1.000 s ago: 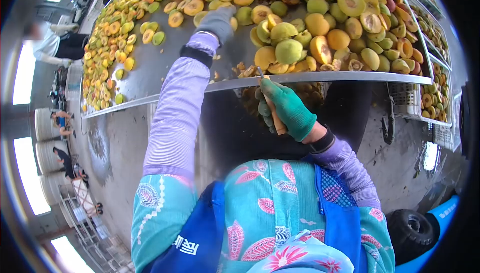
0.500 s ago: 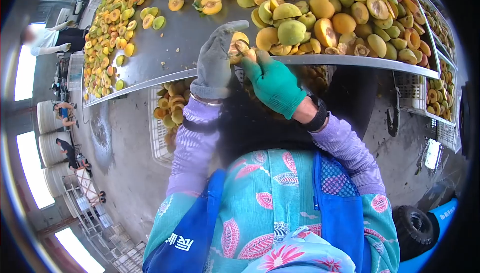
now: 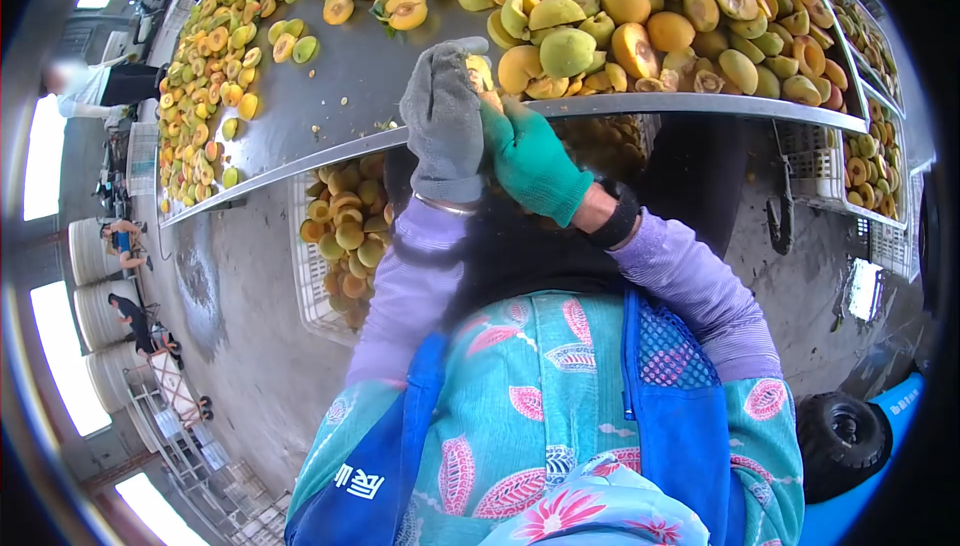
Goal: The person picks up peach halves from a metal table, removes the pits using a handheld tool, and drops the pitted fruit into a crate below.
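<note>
My left hand (image 3: 443, 121), in a grey glove, is wrapped round a yellow-orange fruit (image 3: 480, 73) just off the metal table's front edge (image 3: 560, 106). My right hand (image 3: 535, 161), in a green glove, is closed with its fingertips pressed against that fruit from the right. Whether it also grips a small tool is hidden by the fingers. Only a part of the fruit shows between the hands. Just beyond, green and orange fruit (image 3: 567, 52) lies heaped on the table, some whole and some in halves.
More halved fruit (image 3: 215, 56) spreads over the table's left side. Below the table stand a crate of fruit (image 3: 345, 231) and a white crate (image 3: 812, 166) at right. A person (image 3: 105, 86) stands at far left. A black wheel (image 3: 842, 441) is at lower right.
Both hands have come closer together, and the fruit shows less between them. The table and its fruit have shifted slightly up and left in view.
</note>
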Demonstrator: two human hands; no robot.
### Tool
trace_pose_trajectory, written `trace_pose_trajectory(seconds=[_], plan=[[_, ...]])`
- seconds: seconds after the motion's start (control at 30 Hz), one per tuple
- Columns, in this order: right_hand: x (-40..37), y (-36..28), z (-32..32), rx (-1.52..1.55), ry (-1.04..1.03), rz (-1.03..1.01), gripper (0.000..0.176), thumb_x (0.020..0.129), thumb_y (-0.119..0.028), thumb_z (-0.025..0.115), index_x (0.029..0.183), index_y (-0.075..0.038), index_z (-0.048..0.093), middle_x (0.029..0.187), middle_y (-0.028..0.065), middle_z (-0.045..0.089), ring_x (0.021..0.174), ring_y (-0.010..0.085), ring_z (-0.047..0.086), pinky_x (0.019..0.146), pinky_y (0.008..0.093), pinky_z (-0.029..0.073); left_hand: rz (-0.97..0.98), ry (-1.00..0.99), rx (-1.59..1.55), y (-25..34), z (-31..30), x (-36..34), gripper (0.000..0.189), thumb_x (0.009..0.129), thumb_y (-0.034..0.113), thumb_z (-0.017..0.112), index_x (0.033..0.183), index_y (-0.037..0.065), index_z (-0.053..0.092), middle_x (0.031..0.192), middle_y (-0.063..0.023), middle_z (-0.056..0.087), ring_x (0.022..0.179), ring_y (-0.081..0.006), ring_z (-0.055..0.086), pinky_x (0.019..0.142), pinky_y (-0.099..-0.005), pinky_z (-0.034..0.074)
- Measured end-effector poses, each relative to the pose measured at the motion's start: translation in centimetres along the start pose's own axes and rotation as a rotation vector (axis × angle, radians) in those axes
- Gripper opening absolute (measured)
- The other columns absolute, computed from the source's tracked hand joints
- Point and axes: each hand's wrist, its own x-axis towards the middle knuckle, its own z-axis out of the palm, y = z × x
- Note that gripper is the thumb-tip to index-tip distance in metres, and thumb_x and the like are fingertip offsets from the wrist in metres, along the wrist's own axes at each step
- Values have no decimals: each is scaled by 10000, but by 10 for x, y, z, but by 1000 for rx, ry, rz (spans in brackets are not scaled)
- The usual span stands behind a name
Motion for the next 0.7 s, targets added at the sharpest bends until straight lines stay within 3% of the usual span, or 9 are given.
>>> trace_pose_trajectory(seconds=[0.1, 0.2, 0.23, 0.33, 0.37, 0.47, 0.5, 0.6, 0.7], plan=[[-8, -13, -3, 183, -48, 96, 386, 982, -371, 473, 927, 5, 542, 637, 29, 488, 570, 89, 447, 492, 286, 395, -38, -53, 63, 5, -4, 2, 265, 966, 207, 482, 1032, -25, 593, 1033, -135, 650, 895, -187, 623, 791, -293, 513], [-6, -15, -17, 296, -175, 121, 394, 991, -378, 446, 909, -5, 546, 626, 12, 485, 556, 82, 439, 479, 268, 383, -93, -404, -220, 18, -19, 15, 254, 962, 196, 481, 1003, -24, 600, 1044, -135, 651, 895, -180, 624, 793, -295, 515], [-7, -6, -8, 353, -167, 77, 403, 994, -398, 424, 898, -26, 546, 611, -3, 478, 516, 76, 435, 439, 263, 376, 64, -482, 25, 12, -26, 21, 251, 962, 184, 481, 993, -29, 610, 1002, -131, 663, 865, -172, 629, 765, -291, 522], [-13, -24, 6, 468, -130, 270, 418, 996, -399, 382, 960, -25, 565, 610, 10, 527, 453, 76, 470, 402, 221, 364, -365, -203, 116, 18, -7, 19, 255, 962, 176, 478, 984, -33, 623, 921, -115, 675, 810, -163, 632, 724, -282, 524], [-17, -41, 1, 544, -129, 380, 449, 990, -425, 378, 969, -23, 577, 606, 19, 541, 417, 81, 472, 374, 215, 354, -326, -109, 64, 6, -2, 16, 280, 963, 206, 489, 987, -34, 632, 864, -105, 680, 761, -160, 633, 691, -271, 519], [-7, -22, 6, 422, -35, 300, 482, 970, -473, 399, 895, -29, 573, 565, 24, 514, 361, 97, 439, 339, 233, 333, -343, -206, 7, 6, -3, 25, 301, 969, 227, 483, 969, -33, 635, 870, -105, 681, 752, -170, 637, 693, -279, 522], [-7, -29, 2, 362, -56, 352, 483, 972, -475, 394, 843, -37, 551, 540, 25, 495, 367, 99, 441, 341, 237, 334, 46, -440, 364, 4, -10, 33, 298, 969, 226, 481, 967, -30, 633, 868, -100, 682, 760, -161, 636, 702, -289, 525], [-6, -47, -5, 434, -83, 377, 368, 985, -401, 430, 964, -46, 525, 614, 34, 503, 468, 133, 486, 421, 290, 413, 68, -419, 268, 1, -6, 42, 279, 960, 215, 483, 967, -19, 636, 875, -87, 681, 775, -156, 635, 719, -290, 523], [8, 7, -9, 26, -111, -102, 388, 977, -405, 452, 973, -26, 537, 618, 45, 509, 521, 154, 518, 478, 309, 439, -122, -231, -207, 4, 4, 35, 218, 927, 172, 516, 952, -6, 640, 891, -69, 673, 788, -151, 634, 737, -286, 522]])
